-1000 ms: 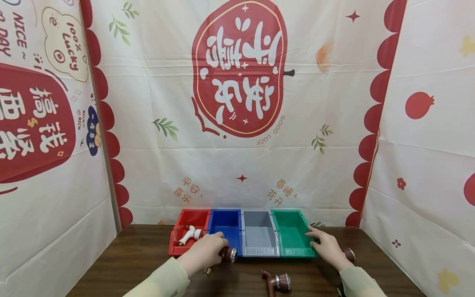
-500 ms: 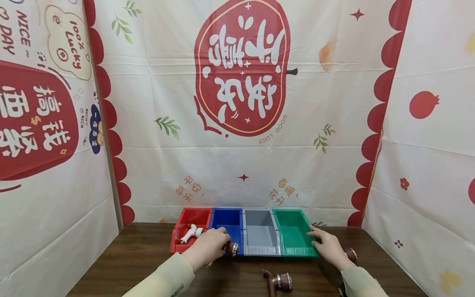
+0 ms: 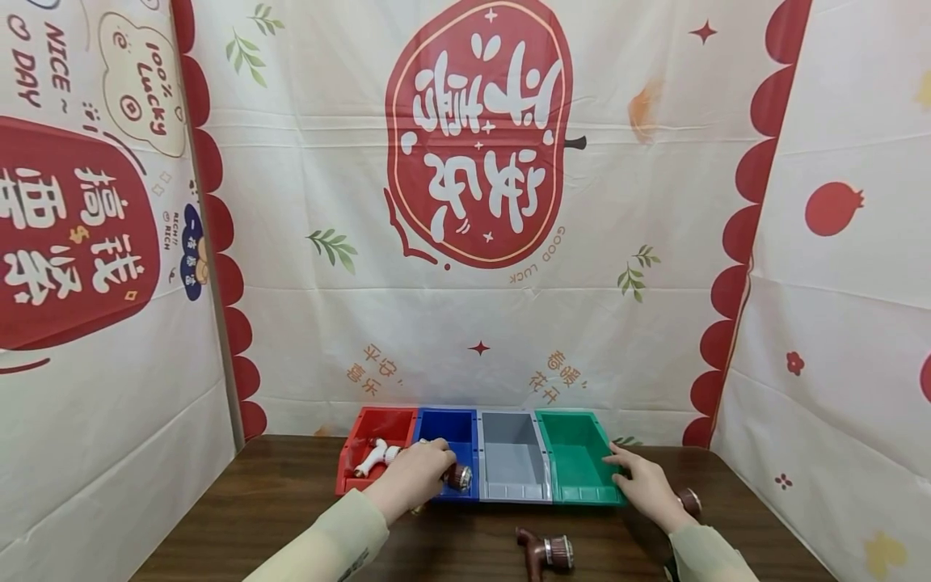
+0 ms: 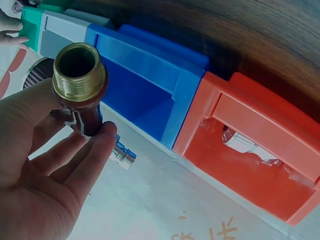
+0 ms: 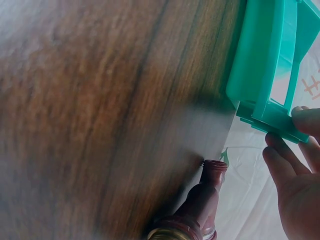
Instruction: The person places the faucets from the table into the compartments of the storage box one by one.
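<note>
In the head view my left hand point(image 3: 416, 477) holds a dark brown tap point(image 3: 458, 477) at the front of the blue bin point(image 3: 445, 428). The left wrist view shows thumb and fingers round the tap's body, its brass threaded end point(image 4: 77, 72) towards the camera and a ribbed knob behind the hand. My right hand point(image 3: 647, 489) grips the right side wall of the green bin point(image 3: 575, 440), thumb and fingertips at its edge. Beyond the right wrist lies another brown tap point(image 3: 688, 501), partly hidden. A further brown tap point(image 3: 545, 554) lies on the table before the bins.
The red bin point(image 3: 347, 477) at the left holds a white tap point(image 3: 374, 457). Between the blue and green bins stands a grey bin point(image 3: 515, 489). All stand in a row on the dark wooden table point(image 3: 240, 517), before a printed cloth backdrop point(image 3: 407, 323).
My left hand has moved slightly up and to the right with the tap, closer to the blue bin. The right hand stays at the green bin.
</note>
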Action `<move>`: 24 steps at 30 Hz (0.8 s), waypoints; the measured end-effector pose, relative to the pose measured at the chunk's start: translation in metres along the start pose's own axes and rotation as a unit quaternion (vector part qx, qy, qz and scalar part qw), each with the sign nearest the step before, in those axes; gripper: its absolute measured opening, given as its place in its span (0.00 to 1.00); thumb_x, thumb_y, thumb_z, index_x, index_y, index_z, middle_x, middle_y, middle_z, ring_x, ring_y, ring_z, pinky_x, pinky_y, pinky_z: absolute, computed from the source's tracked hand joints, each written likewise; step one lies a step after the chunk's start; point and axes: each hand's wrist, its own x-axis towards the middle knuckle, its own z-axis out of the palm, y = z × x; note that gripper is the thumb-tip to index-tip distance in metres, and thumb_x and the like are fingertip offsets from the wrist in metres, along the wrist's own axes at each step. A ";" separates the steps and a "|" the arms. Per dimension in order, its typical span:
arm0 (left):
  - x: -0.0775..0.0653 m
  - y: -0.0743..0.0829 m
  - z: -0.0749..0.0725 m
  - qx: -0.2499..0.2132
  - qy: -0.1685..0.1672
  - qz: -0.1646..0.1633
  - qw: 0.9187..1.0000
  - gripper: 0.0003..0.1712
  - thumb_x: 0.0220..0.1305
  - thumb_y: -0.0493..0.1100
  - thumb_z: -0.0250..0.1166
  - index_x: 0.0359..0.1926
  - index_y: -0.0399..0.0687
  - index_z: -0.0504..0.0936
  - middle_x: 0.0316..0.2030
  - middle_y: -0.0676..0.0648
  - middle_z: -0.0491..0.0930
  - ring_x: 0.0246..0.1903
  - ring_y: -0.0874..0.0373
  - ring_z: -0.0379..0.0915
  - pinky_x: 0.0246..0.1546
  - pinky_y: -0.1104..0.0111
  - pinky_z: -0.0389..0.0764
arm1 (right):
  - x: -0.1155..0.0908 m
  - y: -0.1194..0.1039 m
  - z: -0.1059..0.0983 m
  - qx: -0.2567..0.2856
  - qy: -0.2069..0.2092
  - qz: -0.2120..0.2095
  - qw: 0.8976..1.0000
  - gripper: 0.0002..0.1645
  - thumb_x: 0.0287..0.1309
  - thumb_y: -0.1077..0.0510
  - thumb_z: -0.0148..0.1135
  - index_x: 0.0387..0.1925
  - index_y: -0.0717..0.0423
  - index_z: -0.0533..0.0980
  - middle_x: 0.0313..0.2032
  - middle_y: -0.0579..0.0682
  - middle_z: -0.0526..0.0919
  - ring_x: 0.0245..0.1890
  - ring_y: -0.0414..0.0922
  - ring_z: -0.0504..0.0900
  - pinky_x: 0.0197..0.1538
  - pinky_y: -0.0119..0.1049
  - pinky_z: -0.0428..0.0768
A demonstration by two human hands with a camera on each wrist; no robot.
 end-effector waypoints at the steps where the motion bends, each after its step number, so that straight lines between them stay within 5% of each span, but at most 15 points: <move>1: 0.001 0.000 0.000 0.003 0.001 0.000 1.000 0.14 0.52 0.42 0.74 0.42 0.52 0.85 0.35 0.53 0.78 0.32 0.60 0.72 0.37 0.65 0.82 | 0.000 0.000 0.000 0.001 -0.001 0.001 1.000 0.17 0.56 0.71 0.61 0.49 0.66 0.80 0.61 0.67 0.71 0.60 0.66 0.70 0.56 0.62 0.70; 13: 0.009 -0.006 0.003 0.026 0.037 0.007 0.999 0.10 0.55 0.42 0.72 0.40 0.52 0.85 0.34 0.52 0.77 0.31 0.59 0.73 0.36 0.67 0.81 | 0.001 0.003 0.001 0.003 0.000 0.002 1.000 0.17 0.56 0.71 0.61 0.48 0.64 0.81 0.61 0.66 0.71 0.60 0.66 0.70 0.55 0.62 0.71; 24: 0.019 -0.007 0.001 0.003 0.020 -0.010 1.000 0.11 0.55 0.42 0.72 0.42 0.53 0.85 0.35 0.52 0.78 0.32 0.59 0.73 0.41 0.66 0.81 | 0.001 0.004 0.002 0.003 -0.001 0.000 1.000 0.17 0.56 0.71 0.61 0.48 0.65 0.81 0.61 0.66 0.71 0.60 0.66 0.70 0.55 0.61 0.72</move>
